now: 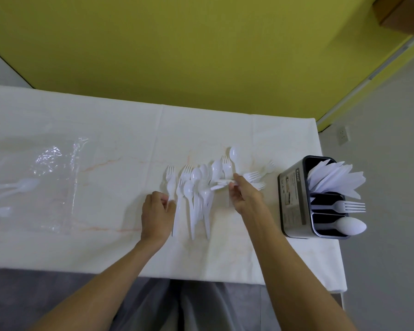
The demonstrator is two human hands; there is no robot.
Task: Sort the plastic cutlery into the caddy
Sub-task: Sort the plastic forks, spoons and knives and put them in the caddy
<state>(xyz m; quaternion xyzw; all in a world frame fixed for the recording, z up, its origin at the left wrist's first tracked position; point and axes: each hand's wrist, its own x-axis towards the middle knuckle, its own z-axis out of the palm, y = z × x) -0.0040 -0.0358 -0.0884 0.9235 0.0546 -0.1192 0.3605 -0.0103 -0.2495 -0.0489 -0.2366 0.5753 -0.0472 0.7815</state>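
Observation:
A pile of white plastic cutlery [197,187], forks and spoons, lies on the white table [120,149] between my hands. My left hand [157,213] sits at the pile's left edge with curled fingers touching a fork handle. My right hand [245,194] pinches a white plastic piece [221,183] at the pile's right side. The dark caddy [294,201] stands at the table's right edge. Its far compartment holds white napkins [337,177], the middle one a fork [344,207], the near one a spoon [350,226].
A clear plastic bag [55,177] with a few spoons lies flat at the table's left. The table's right edge runs just beyond the caddy, with grey floor below. A yellow wall stands behind the table. My lap is under the near edge.

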